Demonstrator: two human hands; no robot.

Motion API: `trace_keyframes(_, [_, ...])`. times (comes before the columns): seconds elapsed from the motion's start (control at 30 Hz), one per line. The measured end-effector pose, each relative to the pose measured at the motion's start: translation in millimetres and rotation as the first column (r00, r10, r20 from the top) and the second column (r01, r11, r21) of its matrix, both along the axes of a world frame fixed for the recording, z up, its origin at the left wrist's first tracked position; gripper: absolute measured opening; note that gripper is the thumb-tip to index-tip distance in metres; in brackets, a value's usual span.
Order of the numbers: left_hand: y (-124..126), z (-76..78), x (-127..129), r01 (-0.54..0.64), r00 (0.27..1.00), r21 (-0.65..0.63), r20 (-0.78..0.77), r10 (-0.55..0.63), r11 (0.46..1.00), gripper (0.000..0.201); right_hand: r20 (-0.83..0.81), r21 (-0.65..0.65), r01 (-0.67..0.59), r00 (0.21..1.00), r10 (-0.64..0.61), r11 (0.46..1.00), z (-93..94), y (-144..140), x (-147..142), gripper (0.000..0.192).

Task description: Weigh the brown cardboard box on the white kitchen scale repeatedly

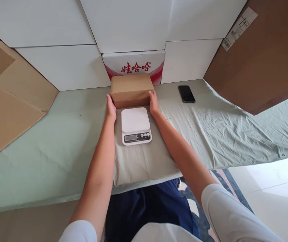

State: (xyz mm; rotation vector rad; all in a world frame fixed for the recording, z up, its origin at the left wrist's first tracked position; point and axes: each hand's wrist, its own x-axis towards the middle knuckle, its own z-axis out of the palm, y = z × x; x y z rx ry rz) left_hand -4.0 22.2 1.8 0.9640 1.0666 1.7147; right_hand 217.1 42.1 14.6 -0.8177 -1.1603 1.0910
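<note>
A closed brown cardboard box [132,90] rests at the back of the cloth-covered table, gripped from both ends. My left hand [111,108] presses against its left end, and my right hand [153,102] is around its right end with the thumb on the front face. Between my forearms, just in front of the box, lies a white digital kitchen scale [135,121]. Its pan is bare, and the dark panel with a display and round buttons faces me. The display looks blank.
Behind the box stands a white and red carton [135,60] with red lettering. A black phone [186,93] lies to the right. Large cardboard panels flank the table, one left [20,97] and one right [265,53]. The green-grey cloth [58,144] drapes over the front edge.
</note>
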Motion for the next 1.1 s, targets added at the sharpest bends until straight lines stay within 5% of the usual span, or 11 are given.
trace_keyframes(0.13, [-3,4.4,-13,-0.043,0.998,-0.027,-0.052,0.042,0.999,0.095,-0.05,-0.059,0.083,0.995,-0.086,0.995,-8.0,18,8,0.088])
trace_keyframes(0.3, [-12,5.3,-53,-0.167,0.984,-0.007,-0.06,0.166,0.986,0.097,-0.114,-0.12,0.235,0.962,-0.249,0.965,-15.6,54,52,0.106])
trace_keyframes(0.5, [-12,-6.2,-79,-0.071,0.991,0.054,-0.111,0.077,0.996,0.101,-0.165,-0.24,0.255,0.94,-0.298,0.937,-19.3,60,90,0.089])
trace_keyframes(0.7, [-15,0.6,-53,-0.119,0.985,-0.037,-0.133,0.113,0.992,0.108,-0.132,-0.241,0.202,0.962,-0.238,0.949,-17.6,49,69,0.077])
trace_keyframes(0.87, [-18,3.0,-41,-0.057,0.985,-0.073,-0.166,0.044,0.996,0.103,-0.095,-0.18,0.084,0.99,-0.103,0.98,-17.8,35,37,0.096])
trace_keyframes(1.1, [-12,2.1,-24,0.027,0.979,-0.125,-0.198,-0.052,0.992,0.1,-0.09,-0.055,-0.063,0.994,0.058,0.996,-19.4,19,10,0.087])
